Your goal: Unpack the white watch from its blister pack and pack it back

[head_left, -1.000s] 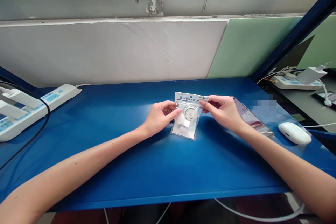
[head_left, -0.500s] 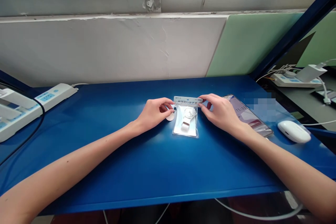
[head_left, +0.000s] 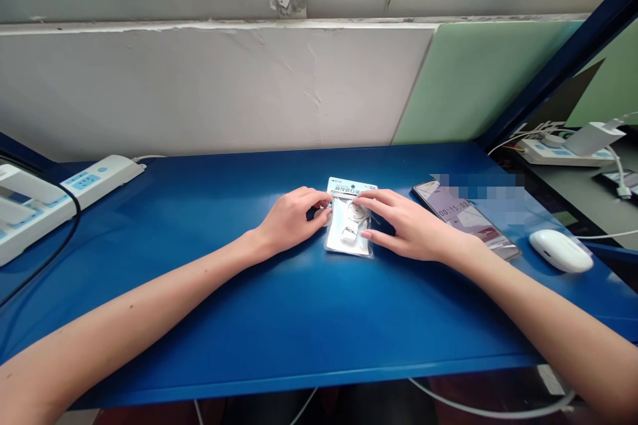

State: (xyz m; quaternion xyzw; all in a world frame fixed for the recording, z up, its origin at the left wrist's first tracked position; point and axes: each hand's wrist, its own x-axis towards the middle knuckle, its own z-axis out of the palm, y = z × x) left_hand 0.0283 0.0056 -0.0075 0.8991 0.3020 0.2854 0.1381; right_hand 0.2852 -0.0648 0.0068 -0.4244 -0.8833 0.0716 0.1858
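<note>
A clear plastic packet [head_left: 339,242] with a printed header card lies flat on the blue desk, holding a light-coloured wristwatch [head_left: 349,232]. My left hand [head_left: 294,219] pinches the packet's upper left edge between thumb and fingertips. Part of a small pale disc [head_left: 321,214] shows by those fingers; how it is held is hidden. Over the packet's right side reaches my right hand [head_left: 406,224], thumb and fingers apart. Its fingertips cover part of the watch face, and the thumb is at the packet's right edge.
A phone [head_left: 461,216] showing a timer lies right of my right hand, with a white earbud case [head_left: 561,250] beyond. On the left is a white power strip [head_left: 107,172] with a black cable [head_left: 64,239]. The desk's front edge [head_left: 319,382] is nearest me.
My right hand has let go of the header card's right end and moved down and left over the packet, its fingers spreading. The header card now lies flatter. My left hand stays at the left edge.
</note>
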